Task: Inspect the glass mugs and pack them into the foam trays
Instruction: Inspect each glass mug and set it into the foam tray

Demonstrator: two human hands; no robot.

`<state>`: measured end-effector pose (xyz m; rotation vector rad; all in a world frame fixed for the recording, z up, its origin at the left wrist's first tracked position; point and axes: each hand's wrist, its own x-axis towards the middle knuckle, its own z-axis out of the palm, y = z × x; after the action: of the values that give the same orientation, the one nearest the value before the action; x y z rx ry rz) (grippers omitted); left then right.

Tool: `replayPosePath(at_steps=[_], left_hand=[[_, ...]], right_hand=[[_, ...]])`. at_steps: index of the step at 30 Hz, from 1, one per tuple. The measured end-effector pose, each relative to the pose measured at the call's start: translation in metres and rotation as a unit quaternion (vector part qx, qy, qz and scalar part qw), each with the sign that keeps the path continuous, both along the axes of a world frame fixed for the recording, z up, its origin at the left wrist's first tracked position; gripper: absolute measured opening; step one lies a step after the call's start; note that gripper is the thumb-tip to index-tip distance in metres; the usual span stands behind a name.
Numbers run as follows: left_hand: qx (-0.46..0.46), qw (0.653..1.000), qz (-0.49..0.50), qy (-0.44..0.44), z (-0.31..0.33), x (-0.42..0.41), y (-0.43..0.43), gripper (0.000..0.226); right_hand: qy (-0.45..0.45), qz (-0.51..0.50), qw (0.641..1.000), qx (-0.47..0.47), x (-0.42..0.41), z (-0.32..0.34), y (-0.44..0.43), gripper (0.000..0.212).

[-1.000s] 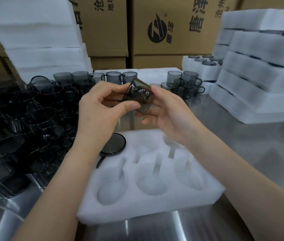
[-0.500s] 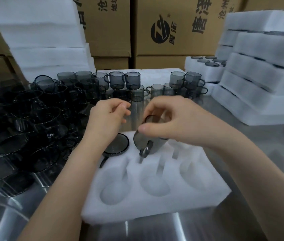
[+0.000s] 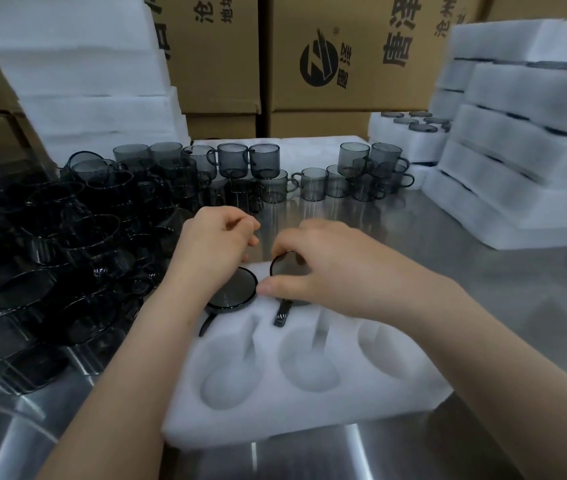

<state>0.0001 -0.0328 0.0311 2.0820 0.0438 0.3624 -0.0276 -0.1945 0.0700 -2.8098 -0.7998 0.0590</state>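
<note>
The right hand (image 3: 327, 271) has come down since half a second ago. The glass mug (image 3: 286, 267) it pinches by the rim now sits in the middle back pocket of the white foam tray (image 3: 310, 420), with its handle pointing toward the viewer. Another mug (image 3: 232, 292) fills the left back pocket. The left hand (image 3: 216, 247) hovers over it, loosely curled and holding nothing. Loose dark mugs (image 3: 67, 244) crowd the steel table (image 3: 483, 289) to the left and behind. Stacked trays (image 3: 517, 161) stand on the right.
</note>
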Motion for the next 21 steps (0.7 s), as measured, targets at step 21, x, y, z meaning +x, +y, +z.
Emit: replayPosePath(at_steps=[21], left_hand=[[0.048, 0.997, 0.031, 0.053, -0.004, 0.002, 0.001, 0.026]], right_hand=[[0.065, -0.024, 0.990, 0.123, 0.090, -0.014, 0.002, 0.038]])
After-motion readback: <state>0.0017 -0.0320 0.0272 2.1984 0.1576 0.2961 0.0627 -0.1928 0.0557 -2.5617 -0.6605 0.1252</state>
